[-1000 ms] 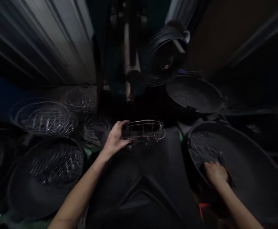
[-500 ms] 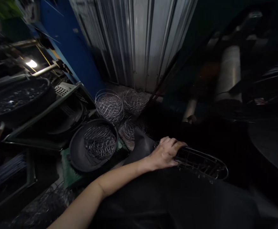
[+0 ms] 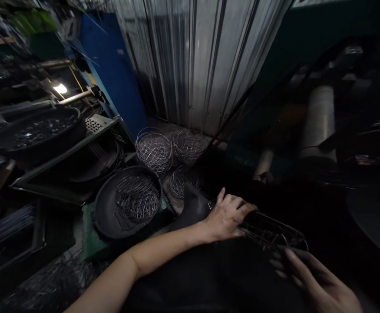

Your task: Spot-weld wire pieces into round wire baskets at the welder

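My left hand (image 3: 227, 215) is closed over the near end of an oblong, dark wire frame (image 3: 274, 228), which lies across the dark cloth (image 3: 242, 269) over my lap. Its thumb side and fingertips curl onto the frame's rim. My right hand (image 3: 316, 278), somewhat blurred, is at the lower right by the far end of the frame. Its thumb and fingers are stretched out and apart; whether they touch the wire is unclear. Dim light hides much of the frame's shape.
To the left, a round black basin (image 3: 105, 213) holding wire pieces rests on a green crate (image 3: 90, 243). Bundles of round wire grids (image 3: 153, 152) lie on the floor by a corrugated metal wall (image 3: 203, 65). Dark machinery with a pale cylinder (image 3: 320, 115) stands at the right.
My right hand has come into view from the lower right, up to the frame's far end. My left hand keeps its hold, its index finger slightly raised. The view has shifted a little.
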{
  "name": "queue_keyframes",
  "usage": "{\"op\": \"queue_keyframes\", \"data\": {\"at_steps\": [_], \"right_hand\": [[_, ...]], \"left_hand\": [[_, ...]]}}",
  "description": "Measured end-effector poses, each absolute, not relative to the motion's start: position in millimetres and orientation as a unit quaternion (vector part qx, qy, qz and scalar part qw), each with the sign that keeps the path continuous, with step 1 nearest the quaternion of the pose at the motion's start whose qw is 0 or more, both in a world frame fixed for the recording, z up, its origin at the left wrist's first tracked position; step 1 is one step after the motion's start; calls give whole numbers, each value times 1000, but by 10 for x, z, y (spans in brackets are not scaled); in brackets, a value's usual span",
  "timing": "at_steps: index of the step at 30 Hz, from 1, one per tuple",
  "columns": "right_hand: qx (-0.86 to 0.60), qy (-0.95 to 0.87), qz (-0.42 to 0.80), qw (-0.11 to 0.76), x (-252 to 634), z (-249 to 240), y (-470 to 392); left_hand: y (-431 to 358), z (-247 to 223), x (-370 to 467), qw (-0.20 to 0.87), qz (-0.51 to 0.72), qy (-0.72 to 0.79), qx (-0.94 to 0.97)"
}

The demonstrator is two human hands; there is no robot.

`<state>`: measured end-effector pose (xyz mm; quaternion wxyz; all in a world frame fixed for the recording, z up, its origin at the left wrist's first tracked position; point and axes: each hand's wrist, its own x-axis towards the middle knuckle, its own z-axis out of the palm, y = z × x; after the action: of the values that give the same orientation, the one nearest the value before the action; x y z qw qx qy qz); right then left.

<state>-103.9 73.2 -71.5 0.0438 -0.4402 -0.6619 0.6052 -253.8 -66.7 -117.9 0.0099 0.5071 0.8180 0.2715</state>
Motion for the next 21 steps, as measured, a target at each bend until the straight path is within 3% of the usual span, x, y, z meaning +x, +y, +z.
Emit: {"op": "queue_keyframes", "data": {"at_steps": [4, 13, 21], "right_hand": [[-474, -602, 641, 42, -1387, -591, 578], [-396, -707, 581, 83, -1454, -776, 655], [-303, -750, 562, 174, -1586, -934, 705]], "left_hand": [[-654, -1166, -2523, 23, 279, 820, 499], [-595, -1216, -2667, 3, 314, 801, 510], [-584, -1146, -2733, -9, 341, 797, 499]]}}
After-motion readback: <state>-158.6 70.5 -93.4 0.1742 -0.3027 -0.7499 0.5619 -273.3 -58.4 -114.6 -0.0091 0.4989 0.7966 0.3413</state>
